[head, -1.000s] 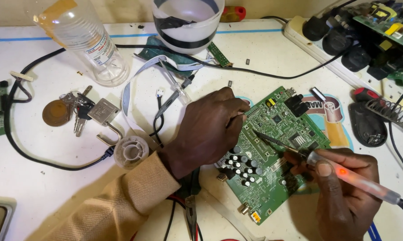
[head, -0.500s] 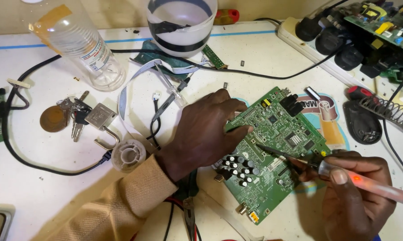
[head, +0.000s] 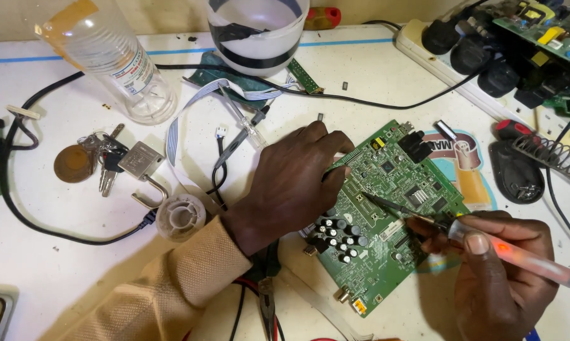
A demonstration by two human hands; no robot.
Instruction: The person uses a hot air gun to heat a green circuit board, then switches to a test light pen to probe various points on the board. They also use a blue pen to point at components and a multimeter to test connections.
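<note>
Pressing palm-down, the left hand [head: 294, 183] steadies the circuit board [head: 386, 215]; right hand [head: 493, 265] grip clamped on the soldering iron [head: 519, 256]

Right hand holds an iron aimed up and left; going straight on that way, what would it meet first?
Most likely the green circuit board: the soldering iron in the right hand has its tip at the board already. Farther along that line is the left hand.
</note>
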